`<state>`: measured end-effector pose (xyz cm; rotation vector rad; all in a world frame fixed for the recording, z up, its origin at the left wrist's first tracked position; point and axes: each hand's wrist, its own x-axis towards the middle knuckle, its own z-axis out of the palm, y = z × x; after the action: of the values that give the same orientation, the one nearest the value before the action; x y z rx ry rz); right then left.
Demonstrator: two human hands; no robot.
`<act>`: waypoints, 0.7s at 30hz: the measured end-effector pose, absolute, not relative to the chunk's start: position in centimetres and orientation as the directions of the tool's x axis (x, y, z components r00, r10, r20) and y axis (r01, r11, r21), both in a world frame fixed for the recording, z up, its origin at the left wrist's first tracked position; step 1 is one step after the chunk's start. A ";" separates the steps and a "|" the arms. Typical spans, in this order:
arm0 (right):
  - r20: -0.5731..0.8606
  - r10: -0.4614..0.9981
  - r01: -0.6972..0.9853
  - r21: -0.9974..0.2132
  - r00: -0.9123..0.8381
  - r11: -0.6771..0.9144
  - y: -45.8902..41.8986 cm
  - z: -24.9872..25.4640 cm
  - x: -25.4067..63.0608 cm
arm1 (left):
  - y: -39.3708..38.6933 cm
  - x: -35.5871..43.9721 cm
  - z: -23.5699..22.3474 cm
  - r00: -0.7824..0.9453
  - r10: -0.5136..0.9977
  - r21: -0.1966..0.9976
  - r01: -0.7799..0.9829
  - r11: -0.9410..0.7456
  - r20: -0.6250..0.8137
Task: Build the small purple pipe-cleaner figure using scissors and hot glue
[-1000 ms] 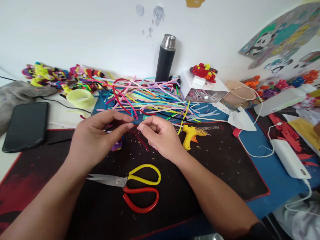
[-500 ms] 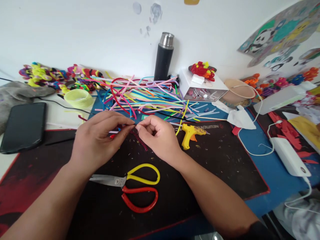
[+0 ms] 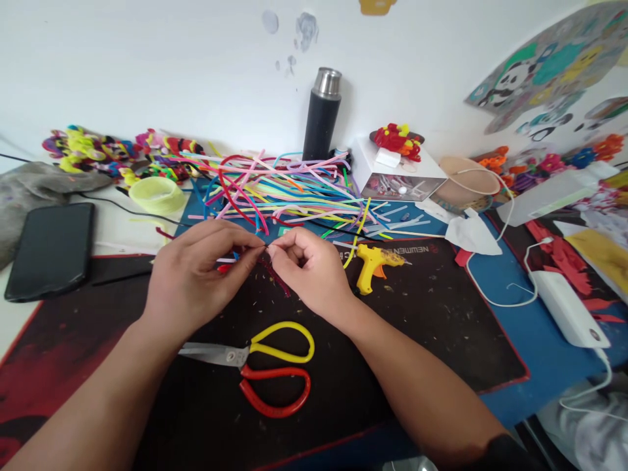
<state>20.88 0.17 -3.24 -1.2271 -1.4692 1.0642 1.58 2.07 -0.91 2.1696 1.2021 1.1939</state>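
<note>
My left hand [image 3: 199, 275] and my right hand [image 3: 314, 278] meet over the dark mat, thumb and forefinger of each pinched together, the tips almost touching. Whatever tiny thing is between the fingertips is mostly hidden. Just below them shows a dark red fuzzy strip [image 3: 280, 281]; I cannot tell if it is held or lies on the mat. Behind my left fingers, small bits of red and blue peek out. Nearer to me lie scissors [image 3: 279, 371] with one yellow and one red handle, blades pointing left under my left wrist.
A yellow glue gun [image 3: 371, 267] lies right of my right hand. Behind is a heap of colourful pipe cleaners [image 3: 289, 190], with a black thermos [image 3: 321, 121] and a white box [image 3: 377, 167]. A phone [image 3: 49, 252] lies left; a white power bank [image 3: 569, 307] with cables lies right.
The hands keep the same pinch, fingertips together. My left hand and wrist sit very slightly further right, and the view has shifted a little.
</note>
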 end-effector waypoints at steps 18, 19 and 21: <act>0.119 0.989 0.156 -0.979 -0.083 0.131 0.1 -3.7 20.5 | 1.7 2.5 -1.3 0.215 0.877 0.694 0.543 -0.474 0.430; 0.116 0.990 0.161 -0.979 -0.084 0.128 0.1 -3.7 20.6 | 1.7 2.5 -1.4 0.215 0.877 0.694 0.543 -0.474 0.431; 0.107 0.991 0.171 -0.978 -0.083 0.119 0.1 -3.6 20.6 | 1.7 2.4 -1.4 0.214 0.884 0.698 0.548 -0.461 0.416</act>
<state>20.57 0.08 -3.64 -1.2151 -1.4448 1.0883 2.37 1.74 -1.45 2.0940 1.3271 1.1351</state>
